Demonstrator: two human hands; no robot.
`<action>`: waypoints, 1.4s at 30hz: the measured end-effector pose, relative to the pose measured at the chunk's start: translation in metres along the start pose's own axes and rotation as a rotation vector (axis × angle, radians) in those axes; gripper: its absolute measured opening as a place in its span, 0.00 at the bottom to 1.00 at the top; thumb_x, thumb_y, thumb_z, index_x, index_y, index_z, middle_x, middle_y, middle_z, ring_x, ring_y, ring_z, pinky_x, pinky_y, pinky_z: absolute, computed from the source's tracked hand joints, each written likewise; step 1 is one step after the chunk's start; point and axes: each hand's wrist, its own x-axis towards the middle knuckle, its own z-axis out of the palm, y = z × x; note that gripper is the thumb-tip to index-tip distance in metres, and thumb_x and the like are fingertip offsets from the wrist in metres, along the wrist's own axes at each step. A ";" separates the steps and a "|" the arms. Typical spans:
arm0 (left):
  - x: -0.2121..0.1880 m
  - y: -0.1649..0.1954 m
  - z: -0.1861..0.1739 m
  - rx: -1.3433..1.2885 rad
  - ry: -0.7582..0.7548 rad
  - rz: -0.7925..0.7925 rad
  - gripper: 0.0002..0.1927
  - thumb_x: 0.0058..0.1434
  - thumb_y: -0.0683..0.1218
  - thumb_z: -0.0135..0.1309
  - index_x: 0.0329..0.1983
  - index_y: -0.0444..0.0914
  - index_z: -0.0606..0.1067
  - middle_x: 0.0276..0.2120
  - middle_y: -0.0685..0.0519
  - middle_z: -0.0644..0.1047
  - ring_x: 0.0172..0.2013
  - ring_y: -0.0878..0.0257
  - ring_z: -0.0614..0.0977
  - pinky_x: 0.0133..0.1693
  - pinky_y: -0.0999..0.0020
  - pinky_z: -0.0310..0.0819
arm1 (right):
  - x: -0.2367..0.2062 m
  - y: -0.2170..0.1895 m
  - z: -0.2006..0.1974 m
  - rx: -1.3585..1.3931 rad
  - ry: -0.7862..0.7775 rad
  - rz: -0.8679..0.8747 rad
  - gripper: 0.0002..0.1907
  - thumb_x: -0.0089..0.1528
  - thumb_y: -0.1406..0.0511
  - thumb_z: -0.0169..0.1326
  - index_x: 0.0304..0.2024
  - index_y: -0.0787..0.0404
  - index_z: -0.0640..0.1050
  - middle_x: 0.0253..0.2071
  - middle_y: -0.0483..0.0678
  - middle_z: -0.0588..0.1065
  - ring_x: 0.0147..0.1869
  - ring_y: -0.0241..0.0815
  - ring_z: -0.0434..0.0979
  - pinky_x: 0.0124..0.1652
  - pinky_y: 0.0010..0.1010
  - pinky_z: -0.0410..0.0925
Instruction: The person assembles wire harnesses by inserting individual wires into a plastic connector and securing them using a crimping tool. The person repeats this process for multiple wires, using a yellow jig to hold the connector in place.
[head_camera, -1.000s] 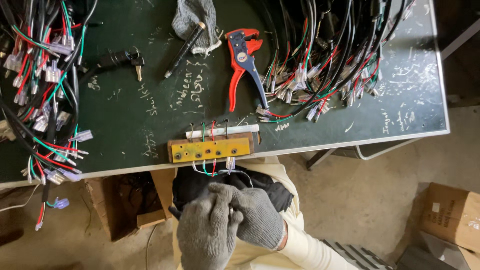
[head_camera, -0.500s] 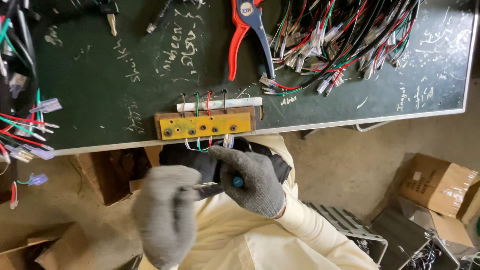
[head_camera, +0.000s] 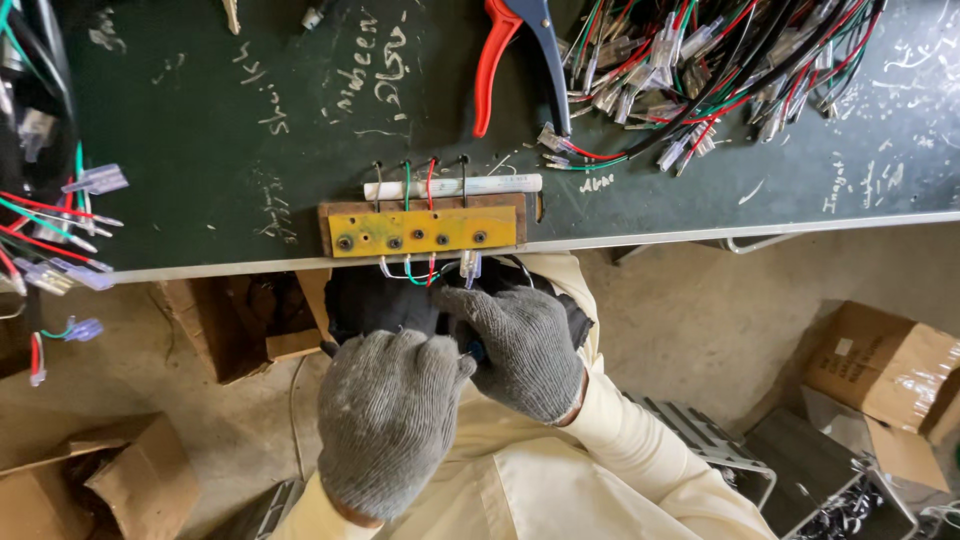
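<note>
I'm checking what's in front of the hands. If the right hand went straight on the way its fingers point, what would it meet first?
The right hand points up-left toward the table edge. It would likely first meet the loose wires hanging below the yellow block, then the block itself; depth is unclear.

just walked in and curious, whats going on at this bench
A person in grey knit gloves sits at the edge of a dark green table. The left hand and right hand are pressed together in the lap over a dark bundle, closed on something small I cannot make out. Thin wires hang down to them from a yellow block on the table edge. Red and blue pliers and loose wire bundles lie behind.
</note>
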 end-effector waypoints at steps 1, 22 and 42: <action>0.001 0.002 0.000 0.031 0.026 0.001 0.10 0.60 0.49 0.60 0.33 0.42 0.71 0.26 0.52 0.70 0.30 0.53 0.75 0.37 0.53 0.69 | -0.001 -0.002 0.001 -0.001 0.022 0.000 0.23 0.53 0.69 0.62 0.52 0.56 0.76 0.29 0.45 0.75 0.32 0.50 0.76 0.34 0.43 0.67; 0.002 -0.015 0.005 -0.322 0.307 0.521 0.18 0.69 0.53 0.58 0.45 0.31 0.74 0.38 0.48 0.75 0.37 0.56 0.78 0.40 0.59 0.75 | -0.028 -0.002 -0.025 0.662 -0.400 0.088 0.10 0.58 0.66 0.60 0.39 0.63 0.74 0.27 0.50 0.73 0.29 0.50 0.73 0.32 0.34 0.68; 0.088 0.058 0.080 -0.274 -0.123 0.095 0.17 0.68 0.52 0.55 0.52 0.38 0.71 0.40 0.45 0.77 0.43 0.45 0.79 0.46 0.48 0.69 | -0.062 -0.013 -0.092 0.649 0.845 0.014 0.54 0.63 0.50 0.70 0.80 0.54 0.52 0.77 0.48 0.58 0.75 0.46 0.66 0.69 0.38 0.63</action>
